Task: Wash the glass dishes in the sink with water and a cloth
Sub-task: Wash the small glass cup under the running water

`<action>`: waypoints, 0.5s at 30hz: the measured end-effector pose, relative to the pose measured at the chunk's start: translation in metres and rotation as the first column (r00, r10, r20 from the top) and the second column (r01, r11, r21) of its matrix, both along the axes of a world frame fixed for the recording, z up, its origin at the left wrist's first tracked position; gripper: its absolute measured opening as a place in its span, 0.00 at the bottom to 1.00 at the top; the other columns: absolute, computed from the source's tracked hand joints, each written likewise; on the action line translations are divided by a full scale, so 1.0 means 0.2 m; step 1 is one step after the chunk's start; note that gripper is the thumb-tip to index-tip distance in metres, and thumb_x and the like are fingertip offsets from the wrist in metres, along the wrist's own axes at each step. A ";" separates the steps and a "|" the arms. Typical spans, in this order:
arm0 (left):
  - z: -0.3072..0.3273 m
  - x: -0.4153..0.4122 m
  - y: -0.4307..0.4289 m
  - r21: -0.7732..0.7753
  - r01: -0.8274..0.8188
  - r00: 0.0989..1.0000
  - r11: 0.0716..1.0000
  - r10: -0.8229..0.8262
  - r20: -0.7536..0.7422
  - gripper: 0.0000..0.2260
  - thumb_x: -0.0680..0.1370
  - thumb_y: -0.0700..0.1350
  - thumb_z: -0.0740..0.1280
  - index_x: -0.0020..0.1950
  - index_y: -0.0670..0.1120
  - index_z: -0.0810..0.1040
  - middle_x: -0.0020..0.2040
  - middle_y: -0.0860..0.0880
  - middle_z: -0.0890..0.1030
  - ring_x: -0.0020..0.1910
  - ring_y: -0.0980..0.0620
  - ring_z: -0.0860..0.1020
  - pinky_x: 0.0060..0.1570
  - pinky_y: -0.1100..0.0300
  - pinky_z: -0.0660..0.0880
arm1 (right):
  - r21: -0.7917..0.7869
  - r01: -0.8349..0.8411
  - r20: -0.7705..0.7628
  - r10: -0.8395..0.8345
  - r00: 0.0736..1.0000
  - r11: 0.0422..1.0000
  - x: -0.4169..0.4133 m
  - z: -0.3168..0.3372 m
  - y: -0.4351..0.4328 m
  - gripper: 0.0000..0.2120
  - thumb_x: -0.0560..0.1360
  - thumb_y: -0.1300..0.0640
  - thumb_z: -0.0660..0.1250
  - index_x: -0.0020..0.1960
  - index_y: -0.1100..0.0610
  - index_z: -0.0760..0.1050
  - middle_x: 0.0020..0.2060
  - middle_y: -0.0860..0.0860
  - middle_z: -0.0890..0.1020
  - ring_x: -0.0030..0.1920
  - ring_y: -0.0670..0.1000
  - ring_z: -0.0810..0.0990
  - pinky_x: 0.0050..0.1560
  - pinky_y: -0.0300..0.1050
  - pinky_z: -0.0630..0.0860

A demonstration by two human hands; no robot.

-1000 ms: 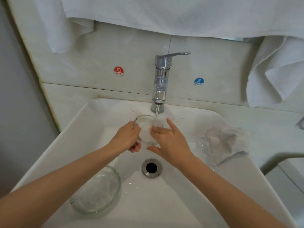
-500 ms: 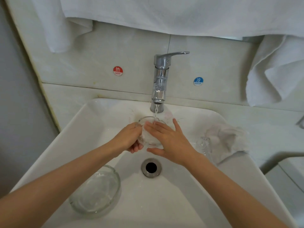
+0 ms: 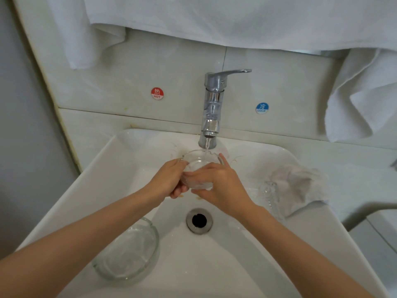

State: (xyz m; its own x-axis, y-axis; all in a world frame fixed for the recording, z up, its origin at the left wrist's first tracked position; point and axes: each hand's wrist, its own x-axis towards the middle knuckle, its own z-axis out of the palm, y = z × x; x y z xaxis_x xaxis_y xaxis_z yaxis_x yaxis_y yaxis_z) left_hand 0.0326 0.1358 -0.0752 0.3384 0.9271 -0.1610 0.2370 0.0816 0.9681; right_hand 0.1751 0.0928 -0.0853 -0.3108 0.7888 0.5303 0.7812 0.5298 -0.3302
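A small clear glass dish is held tilted under the running tap, with water falling into it. My left hand grips its left rim. My right hand holds its right side, fingers laid across the front of the dish. A larger round glass dish lies in the white sink at the lower left. Another clear glass piece lies at the sink's right edge next to a crumpled white cloth.
The drain is open in the middle of the basin. White towels hang above and at the right. Red HOT and blue COLD stickers flank the tap on the wall.
My right hand has slid across the front of the small dish, its fingers now pointing left instead of up. The dish stays under the water stream.
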 end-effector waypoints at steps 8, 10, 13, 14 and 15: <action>0.00 -0.01 0.01 0.032 -0.030 0.999 0.999 0.031 -0.038 0.13 0.80 0.40 0.49 0.40 0.44 0.71 0.22 0.48 0.71 0.17 0.56 0.63 0.19 0.68 0.59 | 0.249 0.267 0.204 -0.320 0.925 0.931 -0.02 -0.04 0.02 0.20 0.55 0.57 0.81 0.43 0.61 0.79 0.39 0.54 0.82 0.41 0.56 0.82 0.60 0.57 0.72; -0.01 -0.01 0.00 0.096 0.017 0.996 0.995 -0.008 -0.092 0.14 0.80 0.40 0.49 0.40 0.44 0.71 0.22 0.48 0.71 0.17 0.55 0.63 0.19 0.68 0.60 | 0.200 0.255 0.305 -0.307 0.902 0.946 0.00 -0.07 0.03 0.27 0.57 0.55 0.80 0.53 0.63 0.79 0.49 0.57 0.83 0.52 0.57 0.82 0.63 0.60 0.68; -0.02 0.00 -0.01 0.140 0.047 0.988 0.989 -0.025 -0.154 0.14 0.81 0.44 0.51 0.42 0.44 0.73 0.21 0.49 0.72 0.15 0.55 0.64 0.18 0.67 0.60 | -0.014 0.137 0.341 -0.124 0.932 0.990 0.02 -0.07 0.00 0.29 0.67 0.56 0.75 0.66 0.57 0.72 0.64 0.54 0.76 0.68 0.56 0.71 0.71 0.61 0.52; -0.03 0.00 -0.01 0.134 0.038 0.988 0.990 -0.016 -0.155 0.13 0.81 0.45 0.52 0.43 0.44 0.73 0.21 0.49 0.72 0.15 0.55 0.64 0.18 0.67 0.60 | -0.098 0.090 0.266 -0.061 0.962 0.991 0.02 -0.05 0.00 0.27 0.71 0.57 0.72 0.68 0.52 0.70 0.67 0.50 0.73 0.71 0.52 0.66 0.73 0.58 0.47; -0.03 0.00 0.00 0.113 0.026 0.990 0.993 -0.010 -0.142 0.13 0.81 0.44 0.52 0.42 0.44 0.73 0.20 0.49 0.71 0.15 0.55 0.64 0.18 0.67 0.60 | -0.146 0.046 0.199 -0.016 0.980 0.988 0.02 -0.04 0.00 0.24 0.72 0.58 0.70 0.67 0.49 0.71 0.66 0.47 0.74 0.70 0.48 0.66 0.74 0.55 0.44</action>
